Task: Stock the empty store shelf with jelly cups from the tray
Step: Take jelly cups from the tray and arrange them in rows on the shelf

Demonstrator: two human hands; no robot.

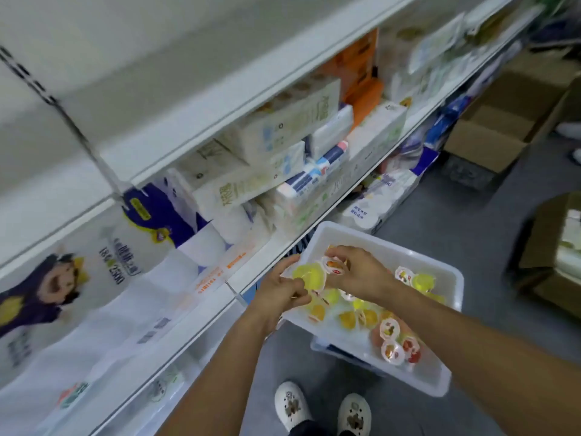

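**A:** Both hands down in the white tray (434,377), parked just off the shelf edge (207,313). Left hand (279,294) curled over the tray's near-left rim, fingers pinching a yellow jelly cup (309,275). Right hand (358,273) right beside it, fingertips closed on a lidded cup (334,266) with fruit print on the seal.

**B:** Touching each other or apart?

**A:** Nearly touching, the yellow cup sitting between them. Hard to say whether the right fingers hold one cup or more, too blurry there.

**B:** And the rest of the cups?

**A:** Loose in the tray: yellow and orange ones (347,319) in the middle, a few red-and-white lidded ones (393,352) toward the near-right corner, a couple more (415,280) by the far wall. Some upright, some tipped over.

**B:** Anything under the tray?

**A:** Looks stacked on another bin (339,352), only a sliver showing below it. Grey floor (471,221) underneath.

**B:** Shelf side?

**A:** Packed with paper goods. Big toilet-roll pack (78,278) with a cartoon figure on the left, tissue boxes (276,143) leaning in a pile further along, an orange pack (358,73) behind those. Cardboard boxes (503,121) on the floor at far right. White clogs (322,407) at the bottom, pointing toward the tray.
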